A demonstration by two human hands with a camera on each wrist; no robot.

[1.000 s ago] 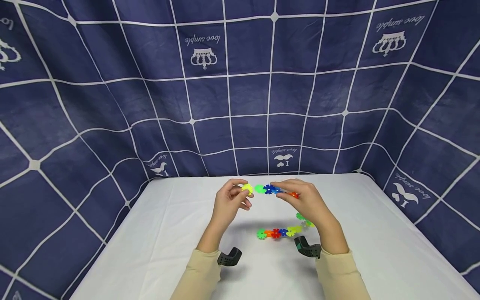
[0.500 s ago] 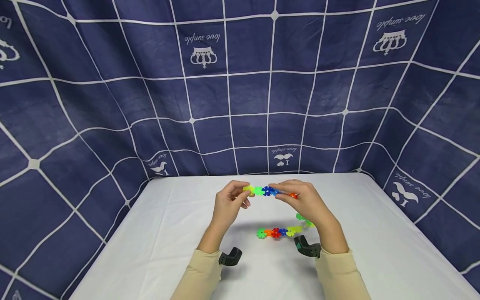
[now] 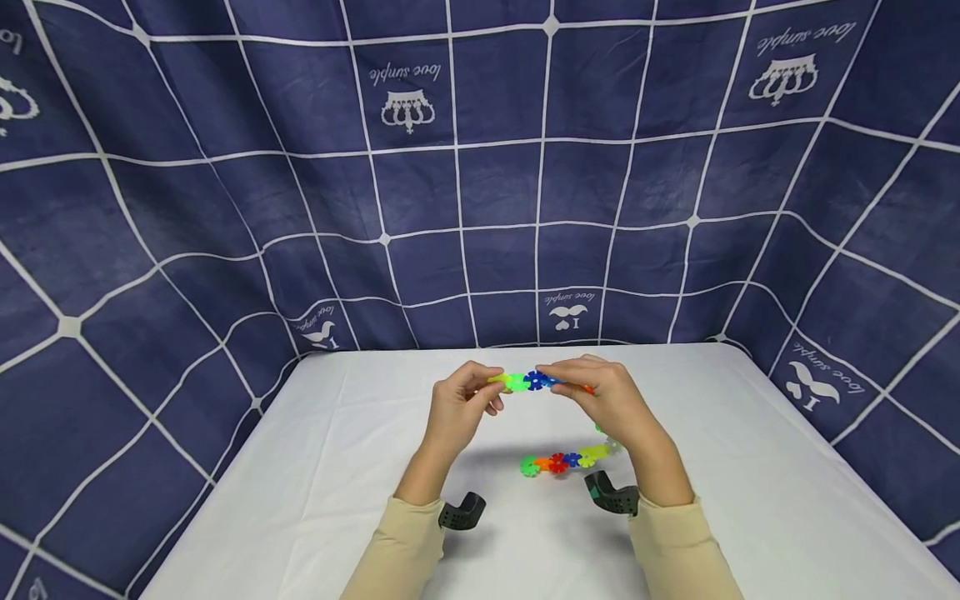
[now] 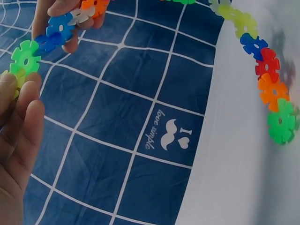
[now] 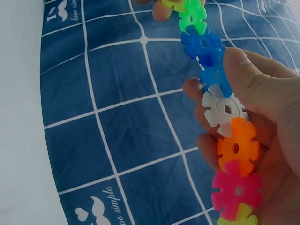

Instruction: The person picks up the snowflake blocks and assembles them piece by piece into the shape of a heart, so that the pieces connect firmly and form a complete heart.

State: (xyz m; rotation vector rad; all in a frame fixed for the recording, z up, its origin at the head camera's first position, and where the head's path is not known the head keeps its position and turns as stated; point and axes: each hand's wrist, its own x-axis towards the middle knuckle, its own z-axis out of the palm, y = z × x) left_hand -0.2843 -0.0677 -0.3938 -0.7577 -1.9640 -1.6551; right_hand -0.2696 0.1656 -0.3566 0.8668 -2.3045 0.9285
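My left hand [image 3: 459, 408] pinches a yellow snowflake disc [image 4: 20, 80] between thumb and fingers, nearly edge-on in the head view. Its rim meets a green disc [image 5: 193, 18] at the end of a chain of snowflake discs. My right hand [image 3: 606, 398] grips this chain, thumb on a blue disc [image 5: 215, 72] and fingers behind. A dark blue disc [image 3: 535, 381] sits between green and blue. Along the palm run white [image 5: 221, 107], orange [image 5: 238, 145], pink [image 5: 236, 190] and yellow-green [image 5: 240, 216] discs. The right hand hides most of these from the head view.
Lower down, over the white tablecloth [image 3: 360, 467], a chain section [image 3: 558, 463] curves away behind the right forearm. A green disc [image 4: 281, 122] ends it. A dark blue checked curtain [image 3: 495, 192] surrounds the table. Each wrist wears a black mount [image 3: 462, 511].
The yellow disc has moved right from a gap to meet the green end disc, then turned from face-on to nearly edge-on. My right hand has stayed almost in place.
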